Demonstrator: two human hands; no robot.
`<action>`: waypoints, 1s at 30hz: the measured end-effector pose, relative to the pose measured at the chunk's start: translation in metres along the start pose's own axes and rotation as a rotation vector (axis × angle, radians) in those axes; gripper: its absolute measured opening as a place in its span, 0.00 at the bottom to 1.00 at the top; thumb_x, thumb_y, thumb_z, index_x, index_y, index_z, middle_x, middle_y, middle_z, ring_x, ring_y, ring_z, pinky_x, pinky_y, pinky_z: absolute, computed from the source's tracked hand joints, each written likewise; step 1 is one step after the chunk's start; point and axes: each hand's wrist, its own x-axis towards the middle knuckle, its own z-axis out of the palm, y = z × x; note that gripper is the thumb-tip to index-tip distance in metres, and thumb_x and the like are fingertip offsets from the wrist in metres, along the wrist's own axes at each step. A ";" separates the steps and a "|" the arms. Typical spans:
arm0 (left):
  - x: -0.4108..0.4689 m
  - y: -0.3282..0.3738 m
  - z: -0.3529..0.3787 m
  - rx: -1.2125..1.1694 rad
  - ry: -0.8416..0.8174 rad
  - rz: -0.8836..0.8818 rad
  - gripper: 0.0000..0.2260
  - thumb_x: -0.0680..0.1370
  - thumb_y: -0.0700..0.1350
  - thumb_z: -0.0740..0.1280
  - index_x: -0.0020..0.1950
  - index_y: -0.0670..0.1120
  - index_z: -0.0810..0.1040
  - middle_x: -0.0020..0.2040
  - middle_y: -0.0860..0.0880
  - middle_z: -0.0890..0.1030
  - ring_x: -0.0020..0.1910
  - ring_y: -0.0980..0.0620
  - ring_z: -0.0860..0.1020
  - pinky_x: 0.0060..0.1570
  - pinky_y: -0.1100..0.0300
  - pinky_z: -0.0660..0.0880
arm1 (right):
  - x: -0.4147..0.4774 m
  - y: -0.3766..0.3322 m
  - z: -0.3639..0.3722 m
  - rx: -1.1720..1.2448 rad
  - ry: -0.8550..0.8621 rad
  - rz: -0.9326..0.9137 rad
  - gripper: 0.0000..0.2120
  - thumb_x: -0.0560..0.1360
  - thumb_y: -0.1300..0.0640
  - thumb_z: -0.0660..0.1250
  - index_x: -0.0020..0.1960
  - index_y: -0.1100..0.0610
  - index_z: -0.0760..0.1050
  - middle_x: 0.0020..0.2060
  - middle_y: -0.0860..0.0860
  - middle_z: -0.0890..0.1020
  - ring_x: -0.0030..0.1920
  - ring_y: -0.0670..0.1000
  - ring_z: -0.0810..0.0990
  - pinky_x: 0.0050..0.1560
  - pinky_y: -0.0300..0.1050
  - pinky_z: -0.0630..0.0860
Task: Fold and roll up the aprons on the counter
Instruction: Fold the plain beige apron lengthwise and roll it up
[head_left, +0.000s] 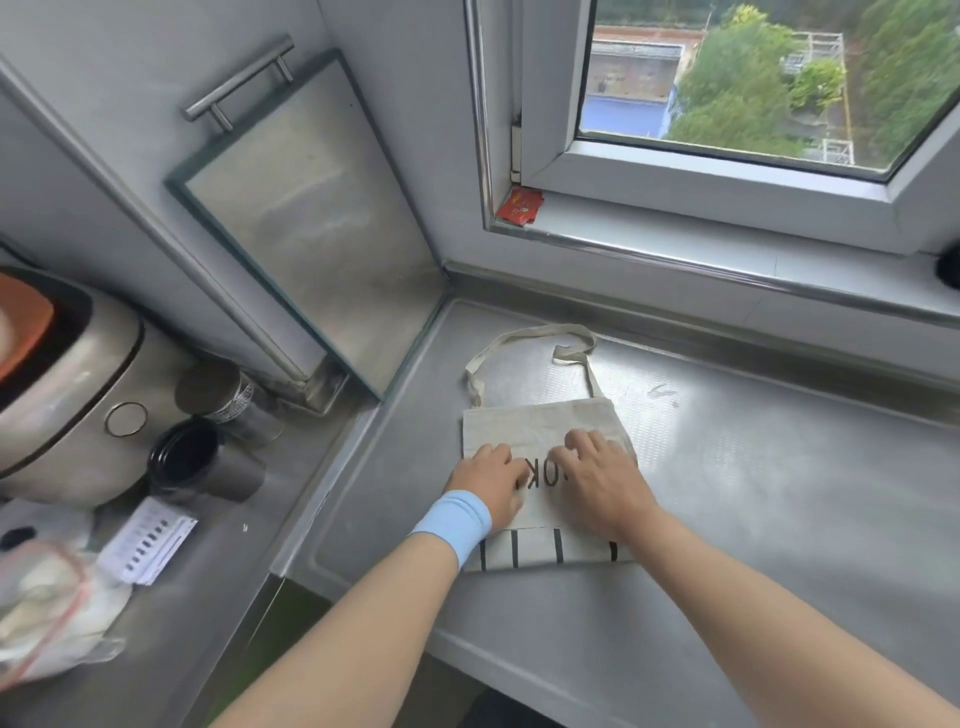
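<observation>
Pressing flat: both hands sit palm-down on a folded cream canvas apron (540, 423) with black lettering, which lies on the embossed stainless-steel worktop (753, 467) just below the window sill. Left hand (491, 483), with a light-blue wristband (454, 522) on the wrist, covers the left part of the print; right hand (600, 475) covers the right part. Fingers (579, 441) of both hands are spread and laid flat against the cloth, not curled around anything, nothing gripped. Only a few black letters show between the two hands. A striped layer (545, 548) of the same apron, cream with black vertical stripes, sticks out from under the plain layer at the near edge. The cream neck strap (530, 338) loops loose on the worktop beyond the far edge of the fold, towards the wall. Left of the raised worktop, on a lower steel surface: a beige appliance with an orange top (62, 384), two round metal tins (218, 431) lying just beside it, a printed paper slip (148, 540), and a clear plastic bag with a red zip line (49, 613). A small red packet (519, 205) sits in the corner of the window frame.
</observation>
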 end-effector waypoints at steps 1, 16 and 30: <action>-0.002 0.000 0.001 -0.013 -0.010 0.001 0.12 0.75 0.50 0.63 0.59 0.53 0.72 0.59 0.50 0.70 0.60 0.47 0.69 0.53 0.53 0.70 | -0.005 -0.001 -0.004 0.031 -0.028 -0.042 0.18 0.73 0.50 0.54 0.59 0.54 0.72 0.54 0.54 0.74 0.53 0.59 0.76 0.48 0.50 0.69; -0.026 -0.004 -0.040 -0.063 -0.340 -0.027 0.21 0.72 0.57 0.70 0.61 0.49 0.75 0.59 0.48 0.77 0.55 0.45 0.77 0.51 0.57 0.73 | -0.019 0.005 -0.057 0.177 -0.241 0.083 0.12 0.75 0.50 0.60 0.37 0.56 0.71 0.38 0.54 0.80 0.39 0.55 0.75 0.36 0.45 0.69; 0.020 -0.040 -0.040 -0.480 -0.119 -0.309 0.10 0.73 0.55 0.70 0.37 0.51 0.76 0.39 0.50 0.79 0.40 0.48 0.76 0.39 0.61 0.68 | 0.010 0.054 -0.052 0.406 -0.199 0.360 0.12 0.76 0.44 0.67 0.39 0.50 0.73 0.37 0.47 0.78 0.40 0.53 0.75 0.39 0.46 0.68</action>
